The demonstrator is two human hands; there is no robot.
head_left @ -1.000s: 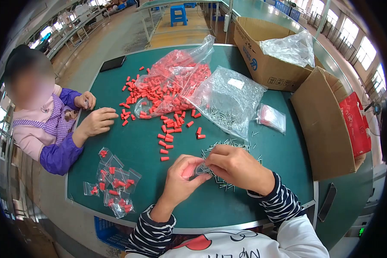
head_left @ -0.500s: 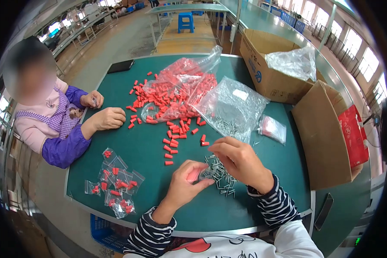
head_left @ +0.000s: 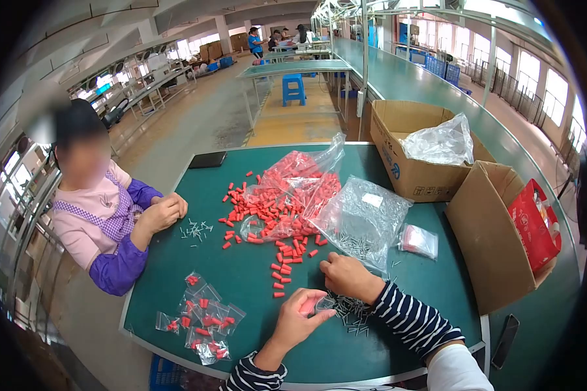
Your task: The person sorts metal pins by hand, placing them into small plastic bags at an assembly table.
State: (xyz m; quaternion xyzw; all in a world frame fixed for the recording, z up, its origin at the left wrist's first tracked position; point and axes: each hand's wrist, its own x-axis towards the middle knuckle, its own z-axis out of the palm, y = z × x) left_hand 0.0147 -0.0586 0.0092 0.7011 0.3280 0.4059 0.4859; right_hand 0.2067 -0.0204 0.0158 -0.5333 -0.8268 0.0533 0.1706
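Note:
My left hand (head_left: pixel 299 317) holds a small clear plastic bag (head_left: pixel 323 304) between thumb and fingers, its mouth toward the screws. My right hand (head_left: pixel 347 275) is just above and to the right of it, fingers bent together near the red caps; whatever they hold is hidden. Loose silver screws (head_left: pixel 352 315) lie beneath and beside my right wrist. Farther up are loose red caps (head_left: pixel 287 251) and a large bag of red caps (head_left: pixel 292 195). A clear bag of screws (head_left: pixel 362 218) lies beyond my right hand.
Filled small bags (head_left: pixel 205 319) lie at the left front. A co-worker (head_left: pixel 104 208) sits at the left, hands by some screws (head_left: pixel 195 229). Cardboard boxes (head_left: pixel 430 186) (head_left: pixel 482 241) stand at the right. A small bag stack (head_left: pixel 419 241) and a dark flat object (head_left: pixel 207 159) lie on the table.
The view has tilted up, showing more of the room. My right hand has turned and its fingers have curled in. The co-worker's hands have come together, uncovering screws on the table.

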